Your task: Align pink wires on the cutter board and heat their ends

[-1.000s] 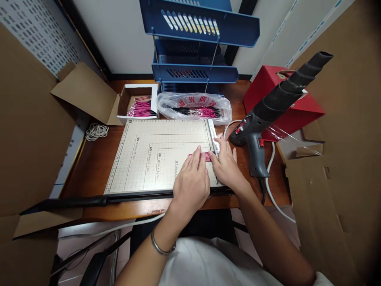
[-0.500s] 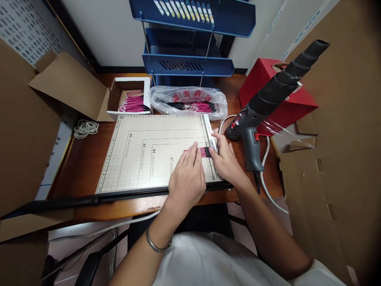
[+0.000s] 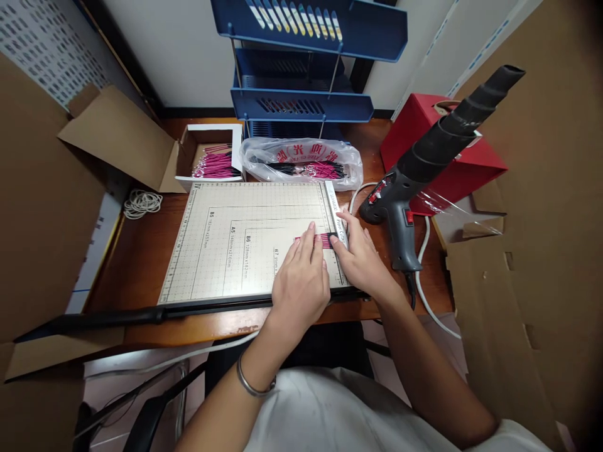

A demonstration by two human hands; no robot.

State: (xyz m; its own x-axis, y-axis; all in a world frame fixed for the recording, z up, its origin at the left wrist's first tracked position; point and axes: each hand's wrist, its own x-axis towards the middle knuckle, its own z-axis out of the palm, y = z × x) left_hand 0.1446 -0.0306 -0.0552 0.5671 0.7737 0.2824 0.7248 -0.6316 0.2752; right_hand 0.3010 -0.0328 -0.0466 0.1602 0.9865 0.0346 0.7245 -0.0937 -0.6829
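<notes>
On the paper cutter's point(image 3: 226, 251) gridded board lies a small row of pink wires with black ends point(image 3: 326, 242), placed side by side near the ruler edge at the right. My left hand point(image 3: 302, 276) rests flat over the pink part, fingers stretched out, and covers much of the row. At the black ends, my right hand point(image 3: 362, 256) touches the row with its thumb. Its index finger reaches apart from the thumb along the white ruler edge, while its other fingers are partly hidden. The cutter's long black handle point(image 3: 113, 319) is down along the near edge.
Behind the cutter are a white box point(image 3: 238, 150) of pink wires and a clear plastic bag point(image 3: 301, 149) with more. A hot air gun point(image 3: 400, 216) stands right, before a red box point(image 3: 452, 150). A blue rack point(image 3: 301, 103), coiled white cord point(image 3: 142, 204) and cardboard surround the table.
The whole view has shifted slightly to the right. Both hands stay at the row of wires, in almost the same pose.
</notes>
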